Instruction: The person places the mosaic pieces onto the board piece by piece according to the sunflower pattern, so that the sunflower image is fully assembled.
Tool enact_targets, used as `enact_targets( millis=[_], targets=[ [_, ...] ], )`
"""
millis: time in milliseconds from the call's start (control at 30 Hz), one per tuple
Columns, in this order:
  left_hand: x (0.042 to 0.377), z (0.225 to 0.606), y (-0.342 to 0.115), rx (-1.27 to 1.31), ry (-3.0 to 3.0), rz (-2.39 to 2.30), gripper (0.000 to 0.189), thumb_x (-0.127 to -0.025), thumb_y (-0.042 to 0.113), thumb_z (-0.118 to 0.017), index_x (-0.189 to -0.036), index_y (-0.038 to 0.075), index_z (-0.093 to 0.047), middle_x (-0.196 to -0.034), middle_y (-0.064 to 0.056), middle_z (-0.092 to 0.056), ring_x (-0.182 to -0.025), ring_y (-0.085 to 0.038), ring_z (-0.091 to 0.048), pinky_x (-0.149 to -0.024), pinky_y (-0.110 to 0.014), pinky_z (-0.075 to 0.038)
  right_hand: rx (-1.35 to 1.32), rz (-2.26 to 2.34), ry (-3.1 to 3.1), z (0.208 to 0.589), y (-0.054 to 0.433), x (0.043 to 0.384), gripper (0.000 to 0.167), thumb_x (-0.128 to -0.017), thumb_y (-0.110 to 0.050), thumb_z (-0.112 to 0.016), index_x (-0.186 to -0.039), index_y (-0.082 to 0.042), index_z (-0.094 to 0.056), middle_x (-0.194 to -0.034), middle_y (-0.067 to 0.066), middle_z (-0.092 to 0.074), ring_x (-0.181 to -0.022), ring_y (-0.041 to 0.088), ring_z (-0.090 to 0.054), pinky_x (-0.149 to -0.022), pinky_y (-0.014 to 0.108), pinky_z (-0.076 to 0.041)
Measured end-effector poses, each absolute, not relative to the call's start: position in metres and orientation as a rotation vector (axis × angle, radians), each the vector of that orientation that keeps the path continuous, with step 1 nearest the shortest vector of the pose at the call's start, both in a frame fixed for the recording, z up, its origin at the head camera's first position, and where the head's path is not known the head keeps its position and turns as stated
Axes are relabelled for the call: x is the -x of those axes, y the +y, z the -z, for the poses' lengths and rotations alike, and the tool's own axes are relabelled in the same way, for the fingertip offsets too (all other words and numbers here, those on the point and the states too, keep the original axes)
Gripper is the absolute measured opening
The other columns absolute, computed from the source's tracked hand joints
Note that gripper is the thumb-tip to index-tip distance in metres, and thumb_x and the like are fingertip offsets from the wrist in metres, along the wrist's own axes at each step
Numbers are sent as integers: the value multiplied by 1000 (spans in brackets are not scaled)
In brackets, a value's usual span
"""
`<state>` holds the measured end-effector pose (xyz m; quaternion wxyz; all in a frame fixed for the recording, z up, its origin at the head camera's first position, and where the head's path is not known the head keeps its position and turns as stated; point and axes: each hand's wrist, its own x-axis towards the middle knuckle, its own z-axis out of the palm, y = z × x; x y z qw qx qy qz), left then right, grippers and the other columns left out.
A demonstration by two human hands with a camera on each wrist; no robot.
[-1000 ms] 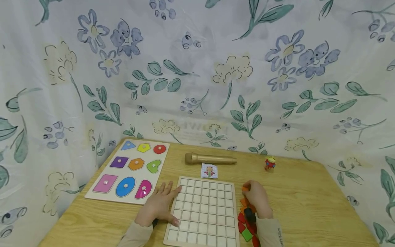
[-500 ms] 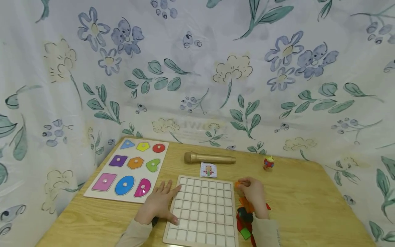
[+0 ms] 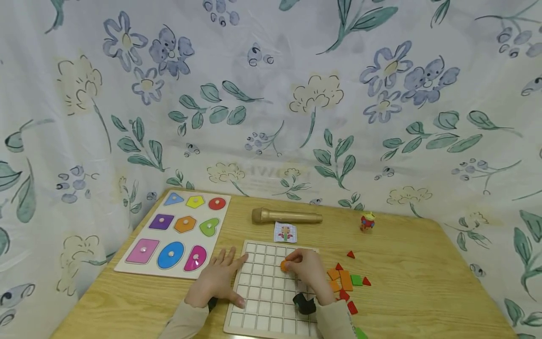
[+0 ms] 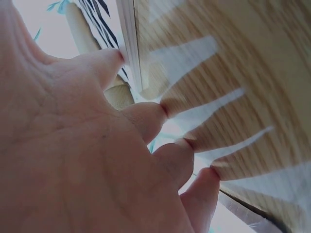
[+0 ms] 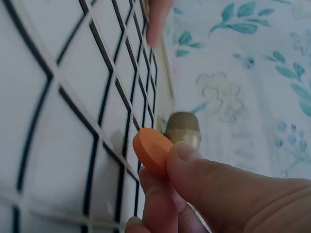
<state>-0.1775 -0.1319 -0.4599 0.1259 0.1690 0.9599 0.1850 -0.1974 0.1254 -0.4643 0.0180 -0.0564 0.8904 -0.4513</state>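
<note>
My left hand (image 3: 216, 282) lies spread over the left edge of a white gridded board (image 3: 266, 282) with a wooden frame. In the left wrist view its fingers (image 4: 146, 119) reach to the wood tabletop beside the board's edge. Above the board's upper right cells, my right hand (image 3: 309, 270) pinches a small orange piece with a rounded edge (image 5: 151, 151) between thumb and fingertips. The right wrist view has this piece tilted, close to the grid; whether it touches is hard to tell. Right of the board lie loose orange pieces (image 3: 346, 280), red pieces (image 3: 352, 307) and green pieces (image 3: 356, 280).
A small picture card (image 3: 285, 232) lies behind the board, in front of a gold toy microphone (image 3: 288, 216). At left is a shape-puzzle board (image 3: 166, 235) with knobbed pieces. A small red-and-yellow figure (image 3: 367, 221) stands at back right. A floral curtain (image 3: 271, 94) closes off the back.
My right hand has lifted the orange piece from beside the board and carried it left over the grid. The loose pieces are now uncovered. My left hand stays in place.
</note>
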Motion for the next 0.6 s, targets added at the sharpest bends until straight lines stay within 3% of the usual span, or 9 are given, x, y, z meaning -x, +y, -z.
enact_targets(
  millis=[600],
  targets=[
    [178,461,-132,-483,2794,-521,116,-54,52,-88,-150,15,-35,-158,-27,-22,-145,-52,-16,-115,-65,-19,270,1263,2821,477,109,193,5,-84,-9,-72,-85,-7,-69,-73,1,-64,-62,8,-51,-55,23,-42]
  ],
)
